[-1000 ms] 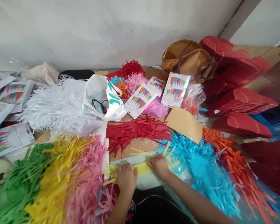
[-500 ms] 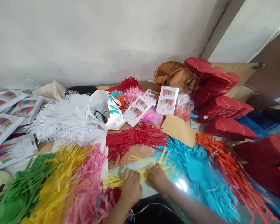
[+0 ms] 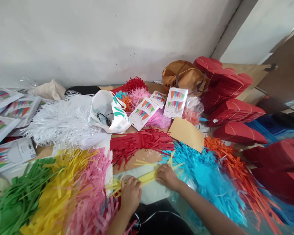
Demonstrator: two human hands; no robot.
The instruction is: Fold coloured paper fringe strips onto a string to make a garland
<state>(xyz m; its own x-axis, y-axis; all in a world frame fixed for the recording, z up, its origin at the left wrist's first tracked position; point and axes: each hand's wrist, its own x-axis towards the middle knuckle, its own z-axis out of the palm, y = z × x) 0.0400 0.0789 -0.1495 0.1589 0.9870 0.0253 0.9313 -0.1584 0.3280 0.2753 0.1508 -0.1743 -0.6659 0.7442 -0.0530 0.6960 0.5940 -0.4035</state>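
Observation:
A pale yellow strip of fringed tissue paper [image 3: 147, 178] lies across the whitish work surface [image 3: 153, 193] in front of me, with loose cut strands at both ends. My left hand [image 3: 131, 192] is closed over its left part, fingers curled down on it. At the other end, my right hand [image 3: 168, 176] grips the paper with bent fingers, so the middle band is stretched flat between the two hands. Just beyond lies red fringed paper [image 3: 140, 142]. To the right of my right hand spreads a blue fringed pile [image 3: 203, 173].
Pink [image 3: 91, 182], yellow [image 3: 56, 186] and green [image 3: 24, 187] fringe piles lie to the left, orange fringe [image 3: 232, 169] to the right. Behind are white fringe [image 3: 61, 120], a white bag [image 3: 109, 112], printed packets [image 3: 175, 101] and a brown bag [image 3: 185, 75]. Red bundles [image 3: 236, 114] are stacked at right.
My hands have moved farther apart, the left one shifting left along the yellow tissue paper. More of the paper's flat middle band shows between them. The view has shifted slightly.

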